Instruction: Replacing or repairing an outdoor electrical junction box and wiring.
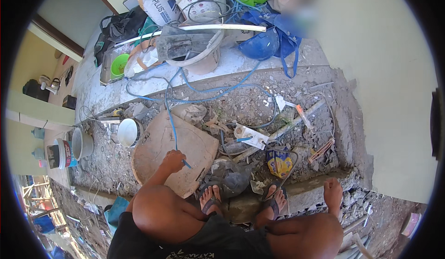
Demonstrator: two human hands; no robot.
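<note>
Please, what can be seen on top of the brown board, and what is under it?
The left hand holds a blue hose over the brown board; whether hose and board touch is unclear. What lies under the board is covered and cannot be seen.

A cord runs into the left hand, over a board at 10 o'clock from the person's feet. A pouch lies between 1 and 2, the right hand at 3. Farther out, a helmet sits at 12, a tub near 11:30, a bucket behind it.
</note>
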